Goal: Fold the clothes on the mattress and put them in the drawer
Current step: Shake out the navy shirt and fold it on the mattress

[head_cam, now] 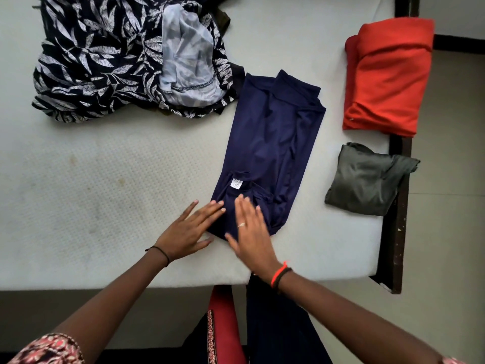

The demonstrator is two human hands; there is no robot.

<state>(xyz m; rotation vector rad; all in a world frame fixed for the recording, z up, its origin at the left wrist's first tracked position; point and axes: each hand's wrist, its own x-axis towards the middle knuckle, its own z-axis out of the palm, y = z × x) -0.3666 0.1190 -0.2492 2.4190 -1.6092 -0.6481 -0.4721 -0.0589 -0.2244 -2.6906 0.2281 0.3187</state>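
A navy blue top (273, 143) lies folded into a long strip on the white mattress (105, 195), its collar end with a white size label nearest me. My left hand (189, 228) lies flat with straight fingers at the collar's left edge, fingertips touching the fabric. My right hand (250, 229) presses flat on the collar end, fingers straight. A folded orange garment (388, 77) and a folded grey garment (367, 179) sit at the mattress's right edge. No drawer is in view.
A heap of unfolded clothes lies at the back left: a black-and-white leaf-print garment (91, 64) with a pale blue-grey piece (189, 59) on top. A dark bed frame (399, 206) borders the mattress on the right, with tiled floor (451, 179) beyond.
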